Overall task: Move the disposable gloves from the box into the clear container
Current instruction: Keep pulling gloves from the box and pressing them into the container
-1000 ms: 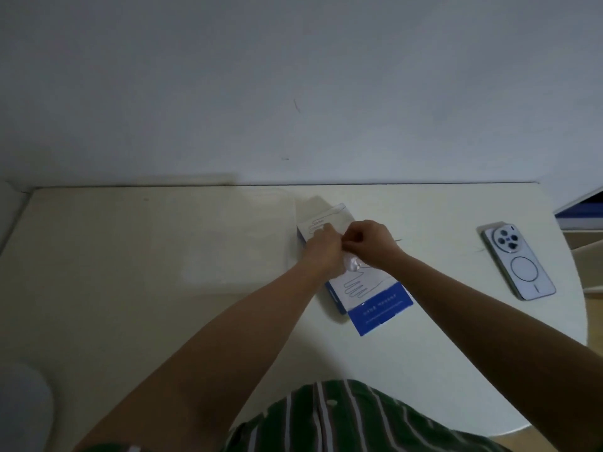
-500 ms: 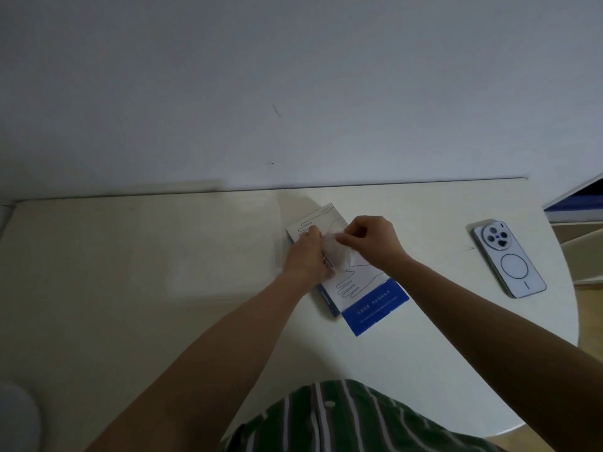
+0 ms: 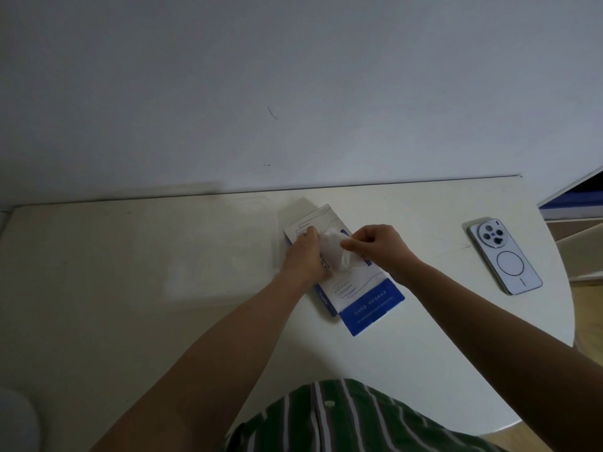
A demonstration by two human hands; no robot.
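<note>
A white and blue glove box (image 3: 365, 298) lies flat on the white table (image 3: 130, 321), printed with outlines of hands. My left hand (image 3: 305, 256) rests on the box's left side and holds it down. My right hand (image 3: 380, 246) pinches a bunch of thin clear disposable gloves (image 3: 336, 252) that stick up out of the box's opening between my two hands. A clear container (image 3: 215, 246) stands just left of the box, faint and hard to make out against the table.
A pale blue phone (image 3: 504, 256) lies face down at the table's right edge. The wall runs close behind the table. A grey rounded object (image 3: 16, 419) shows at the lower left corner. My green striped shirt (image 3: 342, 419) fills the bottom.
My right hand has drawn the clear gloves farther up out of the box. The left hand stays pressed on the box. The camera has tilted up a little.
</note>
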